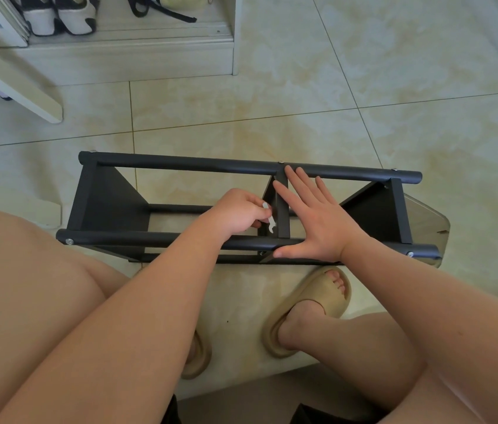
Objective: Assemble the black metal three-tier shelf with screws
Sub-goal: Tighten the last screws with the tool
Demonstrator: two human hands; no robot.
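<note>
While the shelf [180,165] lies on its side on the floor [364,87] in front of the seated person, its long tubes run left to right across them, and the three tiers stand as cross-pieces between the tubes. The left hand [237,214] hangs just left of the middle tier [282,215], fingers curled and pinching a small silvery tool [270,220], a flat wrench by the look of it, with its tip pointing down toward the near tube [149,238]. The right hand [318,221] lies flat, fingers straight and spread across the middle tier, thumb along the near tube, bracing the frame.

The next move turns on the joint where the middle tier meets the near tube. It sits just below the tool's tip, toward the person, so the left hand is the closer one. A glint of metal shows under the tube there, probably the screw, though it is too small to be sure.
</note>
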